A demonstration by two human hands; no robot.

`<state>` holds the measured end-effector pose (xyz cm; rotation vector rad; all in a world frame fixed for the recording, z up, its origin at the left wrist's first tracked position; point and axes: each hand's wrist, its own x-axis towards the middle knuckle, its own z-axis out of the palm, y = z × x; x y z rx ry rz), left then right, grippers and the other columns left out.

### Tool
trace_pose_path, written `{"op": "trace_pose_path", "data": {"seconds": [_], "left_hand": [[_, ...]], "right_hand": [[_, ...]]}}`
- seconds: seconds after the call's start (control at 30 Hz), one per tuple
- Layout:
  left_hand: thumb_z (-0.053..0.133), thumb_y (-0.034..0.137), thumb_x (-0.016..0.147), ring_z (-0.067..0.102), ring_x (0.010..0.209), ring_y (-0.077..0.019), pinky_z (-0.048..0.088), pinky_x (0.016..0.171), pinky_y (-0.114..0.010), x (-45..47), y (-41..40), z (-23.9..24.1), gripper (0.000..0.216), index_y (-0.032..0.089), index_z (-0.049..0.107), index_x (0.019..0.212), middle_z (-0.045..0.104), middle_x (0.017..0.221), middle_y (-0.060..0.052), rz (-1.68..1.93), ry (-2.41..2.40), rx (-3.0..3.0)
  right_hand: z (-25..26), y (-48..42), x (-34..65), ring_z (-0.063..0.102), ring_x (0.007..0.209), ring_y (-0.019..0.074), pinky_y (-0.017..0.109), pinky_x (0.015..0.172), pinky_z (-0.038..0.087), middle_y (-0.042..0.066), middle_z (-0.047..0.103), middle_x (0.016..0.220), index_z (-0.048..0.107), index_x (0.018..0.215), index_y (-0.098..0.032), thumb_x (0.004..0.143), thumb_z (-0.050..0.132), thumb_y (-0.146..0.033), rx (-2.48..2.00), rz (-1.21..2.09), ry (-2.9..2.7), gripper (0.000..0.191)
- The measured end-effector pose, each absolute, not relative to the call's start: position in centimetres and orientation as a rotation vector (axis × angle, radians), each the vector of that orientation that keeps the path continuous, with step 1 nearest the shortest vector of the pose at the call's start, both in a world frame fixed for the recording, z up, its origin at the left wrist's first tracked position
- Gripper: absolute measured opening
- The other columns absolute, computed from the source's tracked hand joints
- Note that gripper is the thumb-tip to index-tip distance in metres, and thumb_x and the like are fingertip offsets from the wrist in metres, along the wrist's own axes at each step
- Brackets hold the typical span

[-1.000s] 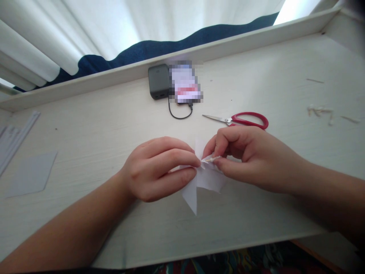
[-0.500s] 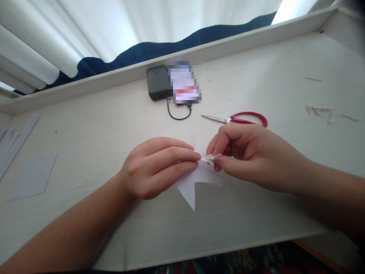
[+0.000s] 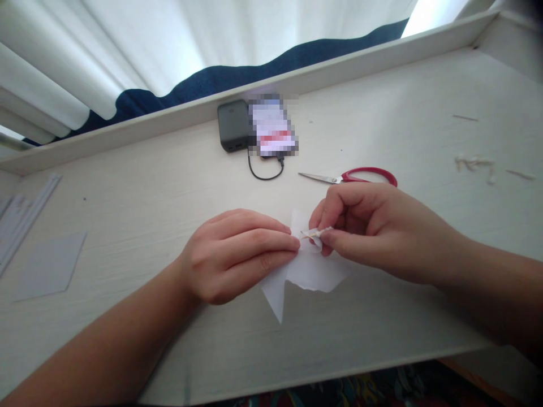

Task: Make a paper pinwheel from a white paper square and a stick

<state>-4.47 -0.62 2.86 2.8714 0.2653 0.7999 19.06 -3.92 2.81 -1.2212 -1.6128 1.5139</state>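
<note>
A piece of white tissue-thin paper with pointed, uneven edges lies under and between my hands, in the middle of the desk. My left hand grips it near its centre, the fingers held together and the thumb out of sight. Between thumb and fingertips, my right hand pinches a crumpled part of the same paper. Along that crumpled part runs a thin tan strip, too small to identify. Just beyond my right hand lie scissors with red handles, their blades pointing left.
A dark grey charger block stands by the back ledge, beside a blurred phone with a black cable. Several small pale scraps and thin sticks lie at the right. Flat paper rests at the left.
The lower part of the paper has spread out toward the right and front. My left hand has shifted slightly toward the front; my right hand keeps its pinch almost in place.
</note>
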Motion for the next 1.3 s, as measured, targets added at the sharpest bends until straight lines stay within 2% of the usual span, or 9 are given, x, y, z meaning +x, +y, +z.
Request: {"op": "trace_pose_path", "data": {"seconds": [0.27, 0.53, 0.7, 0.97, 1.3], "left_hand": [[0.066, 0.011, 0.081, 0.068, 0.097, -0.0187, 0.059, 0.080, -0.028, -4.5, -0.1, 2.4, 0.019, 0.013, 0.068, 0.099, 0.074, 0.100, -0.006, 0.875, 0.131, 2.895], [0.062, 0.012, 0.085, 0.068, 0.098, -0.0178, 0.061, 0.079, -0.028, -4.5, -0.2, 2.4, 0.016, 0.019, 0.069, 0.098, 0.073, 0.103, -0.004, 0.847, 0.138, 2.901], [0.065, 0.010, 0.082, 0.068, 0.098, -0.0174, 0.061, 0.081, -0.028, -4.4, -0.2, 2.5, 0.015, 0.017, 0.070, 0.095, 0.073, 0.104, -0.004, 0.868, 0.118, 2.895], [0.073, 0.017, 0.076, 0.068, 0.076, -0.0144, 0.059, 0.069, -0.028, -3.6, -0.5, 2.9, 0.006, 0.021, 0.070, 0.079, 0.073, 0.077, 0.001, 1.049, 0.260, 2.926], [0.067, 0.016, 0.082, 0.068, 0.085, -0.0147, 0.057, 0.080, -0.031, -3.8, -0.2, 3.0, 0.009, 0.021, 0.070, 0.088, 0.074, 0.086, 0.001, 0.922, 0.217, 2.992]], "right_hand": [[2.6, -3.9, 19.0, 0.063, 0.067, 0.0157, 0.026, 0.055, 0.049, 0.003, 0.068, 0.077, 0.060, 0.077, -0.018, 0.077, 0.063, -0.015, -1.266, 1.451, -1.759, 0.005], [2.6, -4.0, 19.0, 0.063, 0.066, 0.0146, 0.024, 0.053, 0.048, 0.002, 0.068, 0.076, 0.060, 0.077, -0.019, 0.077, 0.063, -0.013, -1.241, 1.490, -1.748, 0.006], [2.7, -4.0, 19.0, 0.063, 0.065, 0.0135, 0.023, 0.053, 0.048, 0.001, 0.067, 0.074, 0.060, 0.076, -0.018, 0.076, 0.063, -0.013, -1.217, 1.531, -1.737, 0.006], [2.7, -4.0, 18.9, 0.063, 0.064, 0.0135, 0.023, 0.052, 0.048, 0.001, 0.067, 0.072, 0.060, 0.077, -0.019, 0.077, 0.064, -0.015, -1.189, 1.622, -1.618, 0.005], [2.8, -4.0, 18.8, 0.063, 0.063, 0.0140, 0.023, 0.052, 0.048, 0.002, 0.066, 0.069, 0.060, 0.076, -0.018, 0.075, 0.065, -0.013, -1.184, 1.667, -1.554, 0.007]]}}
